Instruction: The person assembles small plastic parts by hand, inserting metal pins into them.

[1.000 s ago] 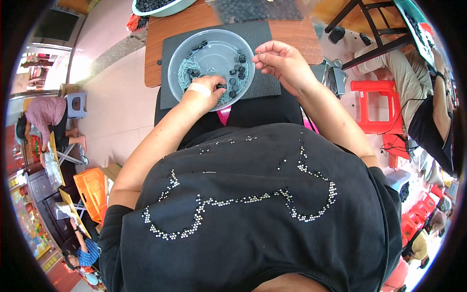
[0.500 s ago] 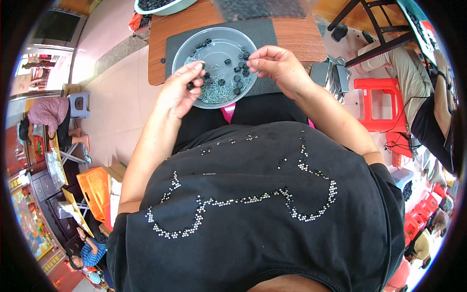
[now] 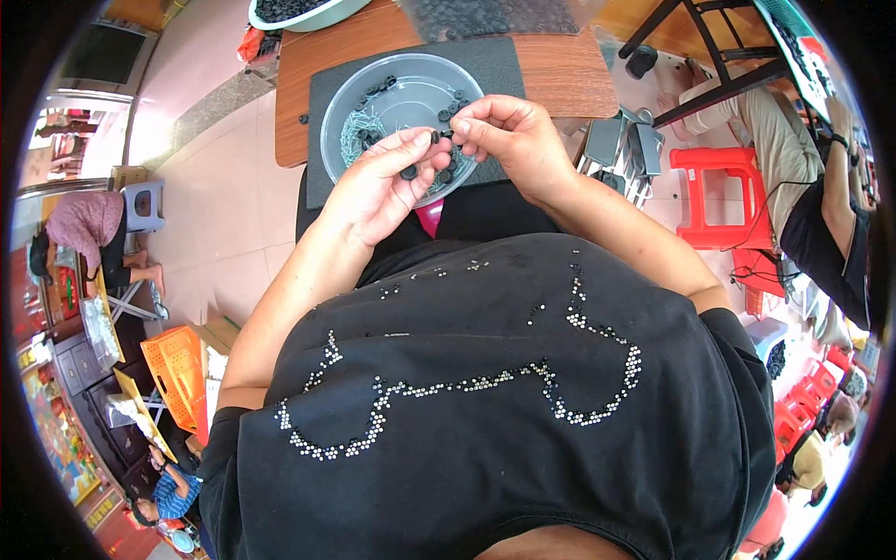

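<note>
Over a grey plastic bowl (image 3: 413, 91), my two hands meet almost fingertip to fingertip. My left hand (image 3: 385, 185) pinches a small round black knob (image 3: 435, 137) between thumb and finger, and a second black knob (image 3: 409, 173) sits among its lower fingers. My right hand (image 3: 519, 145) is closed in a pinch right beside the first knob; what its fingertips hold is too small to make out. Inside the bowl lie many thin silvery screws (image 3: 358, 129) and loose black knobs (image 3: 378, 89). My hands hide the bowl's near part.
The bowl stands on a dark mat (image 3: 509, 75) on a wooden table (image 3: 574, 75). Beyond it are a pale basin (image 3: 322, 17) of black parts and a clear bag (image 3: 495, 17) of them. Metal boxes (image 3: 621, 145) and a red stool (image 3: 714, 201) stand right. Other people sit at both sides.
My left hand has moved right and slightly down, bringing its knob against my right fingertips. My right hand has shifted slightly left. The whole view has shifted a little.
</note>
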Available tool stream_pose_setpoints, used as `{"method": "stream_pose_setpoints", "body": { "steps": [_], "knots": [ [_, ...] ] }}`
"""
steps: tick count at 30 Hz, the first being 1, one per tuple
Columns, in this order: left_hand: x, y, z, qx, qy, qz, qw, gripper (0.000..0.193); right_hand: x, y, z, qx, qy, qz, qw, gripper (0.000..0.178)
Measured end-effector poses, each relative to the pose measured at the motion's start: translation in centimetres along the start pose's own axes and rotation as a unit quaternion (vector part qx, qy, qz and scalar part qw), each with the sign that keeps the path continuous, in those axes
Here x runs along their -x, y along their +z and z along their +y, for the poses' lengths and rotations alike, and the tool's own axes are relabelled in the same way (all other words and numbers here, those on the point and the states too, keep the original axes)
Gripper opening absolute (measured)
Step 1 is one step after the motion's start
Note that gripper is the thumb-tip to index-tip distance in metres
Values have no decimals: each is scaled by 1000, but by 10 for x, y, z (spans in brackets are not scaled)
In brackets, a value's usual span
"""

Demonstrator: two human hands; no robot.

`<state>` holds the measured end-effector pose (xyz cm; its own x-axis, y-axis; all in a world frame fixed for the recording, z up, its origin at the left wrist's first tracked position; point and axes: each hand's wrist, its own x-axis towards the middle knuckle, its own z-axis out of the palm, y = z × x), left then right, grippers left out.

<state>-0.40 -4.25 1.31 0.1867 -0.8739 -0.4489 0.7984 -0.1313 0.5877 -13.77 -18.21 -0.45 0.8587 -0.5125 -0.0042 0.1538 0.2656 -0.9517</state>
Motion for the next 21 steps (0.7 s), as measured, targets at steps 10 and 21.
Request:
{"method": "stream_pose_setpoints", "body": {
  "steps": [10, 21],
  "knots": [
    [1, 5, -3, -69, 57, 62, 994, 13, -2, -1, 3, 30, -34, -6, 999, 11],
    [5, 18, -2, -102, 71, 71, 990, 18, 1, 2, 5, 99, -52, -16, 994, 12]
  ]
}}
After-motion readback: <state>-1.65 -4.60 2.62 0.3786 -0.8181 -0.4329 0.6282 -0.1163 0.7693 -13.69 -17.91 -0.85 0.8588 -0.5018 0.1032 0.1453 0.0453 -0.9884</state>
